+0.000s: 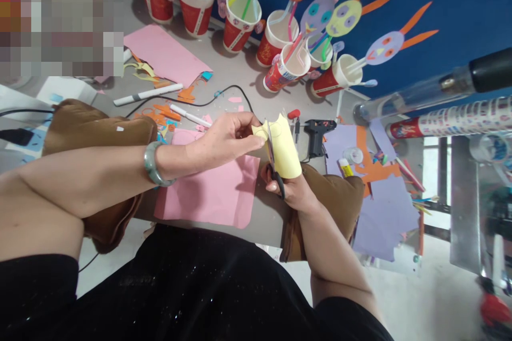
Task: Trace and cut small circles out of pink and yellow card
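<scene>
At two o'clock from the pink sheet (208, 200), the left hand (226, 137) pinched yellow paper (288, 154), its grip apparently steadying the edge for scissors (271, 148) grasped in the right hand (295, 192).

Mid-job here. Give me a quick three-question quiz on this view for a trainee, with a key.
1. Which hand holds the scissors?
2. True or false: in the picture, the glue gun lies to the left of the yellow paper.
3. What do the fingers of the left hand hold?
A) the glue gun
B) the yellow paper
C) a red cup

Key:
1. The right hand.
2. False; the glue gun lies to its right.
3. B
</scene>
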`<state>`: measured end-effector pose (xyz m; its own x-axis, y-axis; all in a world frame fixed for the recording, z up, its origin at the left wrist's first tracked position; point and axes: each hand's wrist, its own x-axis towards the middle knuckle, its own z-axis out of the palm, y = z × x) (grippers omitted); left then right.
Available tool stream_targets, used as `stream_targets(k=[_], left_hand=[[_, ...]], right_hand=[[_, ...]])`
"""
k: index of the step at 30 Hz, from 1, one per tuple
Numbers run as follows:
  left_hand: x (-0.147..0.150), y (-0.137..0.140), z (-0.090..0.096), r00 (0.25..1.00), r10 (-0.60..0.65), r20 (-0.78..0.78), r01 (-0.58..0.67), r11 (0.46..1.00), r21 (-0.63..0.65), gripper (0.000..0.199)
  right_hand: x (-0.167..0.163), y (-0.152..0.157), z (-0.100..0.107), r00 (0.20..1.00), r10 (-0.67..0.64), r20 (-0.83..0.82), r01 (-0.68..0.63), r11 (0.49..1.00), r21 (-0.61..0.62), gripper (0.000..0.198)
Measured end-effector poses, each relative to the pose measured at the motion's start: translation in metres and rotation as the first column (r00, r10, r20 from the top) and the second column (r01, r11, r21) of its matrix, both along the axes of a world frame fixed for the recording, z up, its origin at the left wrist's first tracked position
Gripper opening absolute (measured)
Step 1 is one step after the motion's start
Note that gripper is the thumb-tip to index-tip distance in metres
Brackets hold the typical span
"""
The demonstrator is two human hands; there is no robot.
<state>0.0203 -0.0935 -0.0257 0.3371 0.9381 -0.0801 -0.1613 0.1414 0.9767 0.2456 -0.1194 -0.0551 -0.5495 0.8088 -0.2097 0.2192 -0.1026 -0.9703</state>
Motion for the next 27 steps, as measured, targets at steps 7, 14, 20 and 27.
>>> stream_targets(k=[7, 14, 20, 27], left_hand=[[0.0005, 0.0005, -0.0008, 0.999, 0.01, 0.031, -0.01, 1.0, 0.015, 0.012], [0.0009, 0.0014, 0.0006, 0.999, 0.005, 0.038, -0.005, 1.0, 0.012, 0.014], [0.0013, 0.0014, -0.0004, 0.999, 0.012, 0.04, -0.014, 0.999, 0.035, 0.013], [0.002, 0.0012, 0.0012, 1.0, 0.022, 0.022, -0.022, 0.999, 0.023, 0.012]], right_hand=[[-0.0009, 0.0001, -0.0005, 0.999, -0.017, -0.028, 0.018, 1.0, 0.004, 0.058], [-0.0004, -0.0013, -0.0025, 1.0, -0.012, -0.016, 0.012, 1.0, 0.005, 0.06], [0.0008, -0.0028, -0.0072, 0.999, 0.031, -0.04, -0.033, 0.998, -0.052, 0.061], [0.001, -0.0023, -0.0056, 1.0, 0.022, -0.022, -0.022, 1.0, 0.0, 0.061]])
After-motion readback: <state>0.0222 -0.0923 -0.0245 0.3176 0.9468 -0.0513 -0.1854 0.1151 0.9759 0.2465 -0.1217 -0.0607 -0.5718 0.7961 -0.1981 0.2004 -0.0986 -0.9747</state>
